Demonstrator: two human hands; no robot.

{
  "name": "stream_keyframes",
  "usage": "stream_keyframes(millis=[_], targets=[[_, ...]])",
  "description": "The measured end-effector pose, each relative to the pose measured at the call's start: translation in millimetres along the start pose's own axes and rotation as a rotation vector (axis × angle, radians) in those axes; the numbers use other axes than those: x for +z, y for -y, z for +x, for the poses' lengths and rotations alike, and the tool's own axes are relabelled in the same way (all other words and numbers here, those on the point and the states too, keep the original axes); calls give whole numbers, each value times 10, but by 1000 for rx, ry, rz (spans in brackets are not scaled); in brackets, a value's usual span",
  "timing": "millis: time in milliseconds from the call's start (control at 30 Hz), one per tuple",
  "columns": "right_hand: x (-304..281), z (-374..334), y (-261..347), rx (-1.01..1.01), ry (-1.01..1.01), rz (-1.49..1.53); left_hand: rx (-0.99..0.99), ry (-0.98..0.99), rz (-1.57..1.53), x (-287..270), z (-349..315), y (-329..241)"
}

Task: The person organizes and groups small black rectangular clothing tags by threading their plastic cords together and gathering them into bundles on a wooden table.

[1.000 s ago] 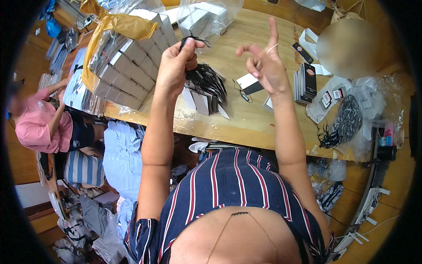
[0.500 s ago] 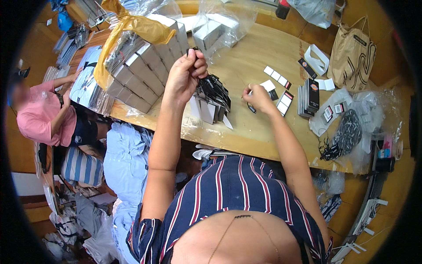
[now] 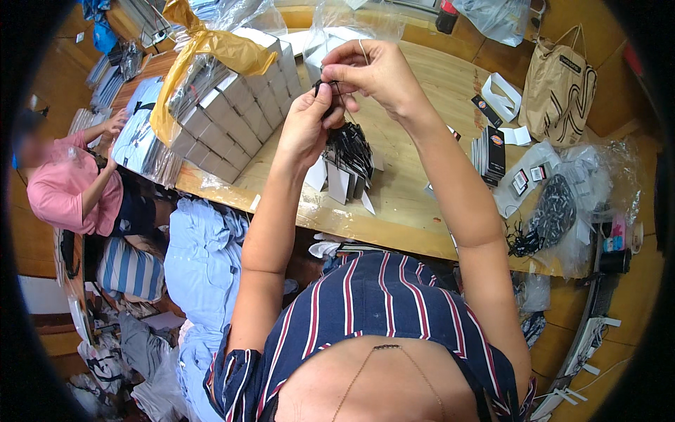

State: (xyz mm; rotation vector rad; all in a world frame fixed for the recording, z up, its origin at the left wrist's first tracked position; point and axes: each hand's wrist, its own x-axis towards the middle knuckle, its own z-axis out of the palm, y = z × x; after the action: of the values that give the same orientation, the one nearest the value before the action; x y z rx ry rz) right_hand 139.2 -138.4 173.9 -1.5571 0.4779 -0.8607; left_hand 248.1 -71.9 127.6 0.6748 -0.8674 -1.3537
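Table (image 3: 415, 211) before you bears white boxes (image 3: 228, 123) on your left. Your left hand (image 3: 309, 119) is closed, your right hand (image 3: 380, 77) pinched beside it, above bunched tags (image 3: 339, 184); both grip dark cord (image 3: 318, 88). You seem to be picking strands apart; next calls for firm left hold, light right fingertips.

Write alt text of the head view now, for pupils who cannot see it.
A person's left hand grips black cords over a wooden table, the right hand pinching close beside it. Tags bunch below; white boxes stand stacked to the left.
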Motion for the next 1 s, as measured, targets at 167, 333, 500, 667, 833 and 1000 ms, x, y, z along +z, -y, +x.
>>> stream_keyframes(millis=[167,333,500,667,833,1000], targets=[[11,89,-68,-10,-58,-19,34,47,63,-100,-27,40],[-420,7,-437,-21,-22,178,154,1,143,-73,-4,13],[-228,-247,-447,71,166,-2,182,-23,117,-81,10,30],[-65,-316,-512,78,102,83,258,-59,161,31,48,54],[87,-295,-616,92,215,331,330,-117,713,20,96,88],[211,-295,-770,67,218,593,65,-28,982,-30,182,-157]])
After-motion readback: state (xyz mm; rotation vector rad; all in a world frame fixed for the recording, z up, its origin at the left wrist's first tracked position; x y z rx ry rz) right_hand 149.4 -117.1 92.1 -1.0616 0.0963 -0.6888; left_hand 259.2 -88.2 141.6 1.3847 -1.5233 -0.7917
